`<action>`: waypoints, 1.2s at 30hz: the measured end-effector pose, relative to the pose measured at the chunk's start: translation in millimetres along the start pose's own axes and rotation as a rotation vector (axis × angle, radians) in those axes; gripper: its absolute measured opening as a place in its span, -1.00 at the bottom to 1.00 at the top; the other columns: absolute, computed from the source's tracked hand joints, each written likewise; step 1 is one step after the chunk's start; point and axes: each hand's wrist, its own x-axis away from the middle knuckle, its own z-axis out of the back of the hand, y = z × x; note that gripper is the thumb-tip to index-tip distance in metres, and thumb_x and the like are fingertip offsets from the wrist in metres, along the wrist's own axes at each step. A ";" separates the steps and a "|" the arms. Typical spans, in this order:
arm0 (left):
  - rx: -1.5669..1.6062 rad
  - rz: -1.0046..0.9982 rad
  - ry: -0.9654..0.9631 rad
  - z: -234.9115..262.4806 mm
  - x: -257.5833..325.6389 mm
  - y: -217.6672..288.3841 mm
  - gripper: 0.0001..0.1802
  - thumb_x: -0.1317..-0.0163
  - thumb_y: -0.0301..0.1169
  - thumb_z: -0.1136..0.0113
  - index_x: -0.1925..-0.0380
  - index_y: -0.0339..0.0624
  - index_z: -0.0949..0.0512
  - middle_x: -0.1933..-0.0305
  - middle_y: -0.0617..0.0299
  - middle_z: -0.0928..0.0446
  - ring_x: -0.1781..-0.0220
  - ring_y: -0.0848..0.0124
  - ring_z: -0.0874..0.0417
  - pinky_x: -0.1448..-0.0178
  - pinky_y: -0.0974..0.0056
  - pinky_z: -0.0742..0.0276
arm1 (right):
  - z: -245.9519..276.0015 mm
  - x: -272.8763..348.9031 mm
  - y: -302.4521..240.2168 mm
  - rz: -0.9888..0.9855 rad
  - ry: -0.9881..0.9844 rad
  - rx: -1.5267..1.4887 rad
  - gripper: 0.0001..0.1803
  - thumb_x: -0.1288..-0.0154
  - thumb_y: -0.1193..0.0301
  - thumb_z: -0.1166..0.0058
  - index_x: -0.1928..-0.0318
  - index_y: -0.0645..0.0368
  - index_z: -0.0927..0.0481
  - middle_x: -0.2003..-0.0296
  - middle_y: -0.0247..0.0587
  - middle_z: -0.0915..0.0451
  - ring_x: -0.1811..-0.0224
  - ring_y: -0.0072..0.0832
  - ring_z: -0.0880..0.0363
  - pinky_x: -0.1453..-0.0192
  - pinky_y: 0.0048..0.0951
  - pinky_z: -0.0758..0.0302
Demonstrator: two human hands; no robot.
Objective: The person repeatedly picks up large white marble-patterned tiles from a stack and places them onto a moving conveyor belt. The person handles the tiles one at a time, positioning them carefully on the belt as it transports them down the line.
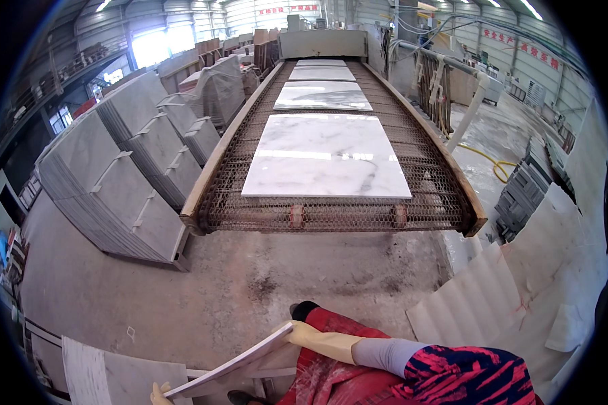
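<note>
A white marble slab [230, 363], seen nearly edge-on and tilted, is held low in front of me. My right hand [304, 333], in a pale yellow rubber glove, is closed around its upper right end. At the lower left end my left hand [160, 393], gloved alike, grips the edge; most of that hand is cut off by the picture's rim. Just left of the held slab stand more marble slabs [125, 375]. Ahead, a polished white marble slab [324, 155] with grey veins lies flat on the mesh conveyor [223, 181], and more slabs [323, 96] lie behind it.
Stacks of slabs [108, 182] lean on racks at the left. A machine housing [323, 44] spans the conveyor's far end. On the right are a yellow hose [500, 167], dark stacked pieces [525, 192] and pale wavy sheets [476, 297]. Dusty concrete floor [250, 277] lies between me and the conveyor.
</note>
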 end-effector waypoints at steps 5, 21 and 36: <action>-0.005 0.000 -0.007 -4.5 0.2 2.6 -0.60 -0.41 -0.23 0.01 0.09 -0.40 -0.57 0.15 0.05 -0.59 0.08 0.26 -0.58 -0.06 0.19 -0.46 | 0.1 -3.7 9.0 0.020 0.006 -0.011 -0.63 -0.07 0.46 -0.15 0.05 0.23 -0.61 0.16 -0.03 -0.68 0.06 -0.26 -0.64 -0.07 -0.34 -0.49; -0.101 0.007 -0.066 -3.9 1.5 5.8 -0.58 -0.43 -0.26 0.06 0.03 -0.46 -0.55 0.07 0.00 -0.60 -0.02 0.24 -0.57 -0.13 0.19 -0.45 | 1.9 -6.9 20.8 0.000 -0.006 0.005 -0.61 -0.09 0.41 -0.20 0.03 0.22 -0.60 0.11 -0.06 -0.68 0.03 -0.28 -0.63 -0.10 -0.37 -0.47; -0.100 -0.002 -0.038 2.4 -10.9 -5.4 -0.60 -0.42 -0.25 0.04 0.10 -0.44 -0.56 0.14 0.01 -0.62 0.07 0.25 -0.61 -0.09 0.18 -0.47 | 2.6 -5.5 15.4 -0.015 -0.040 0.000 -0.63 -0.11 0.44 -0.20 0.01 0.16 -0.60 0.11 -0.13 -0.68 0.02 -0.31 -0.61 -0.11 -0.39 -0.46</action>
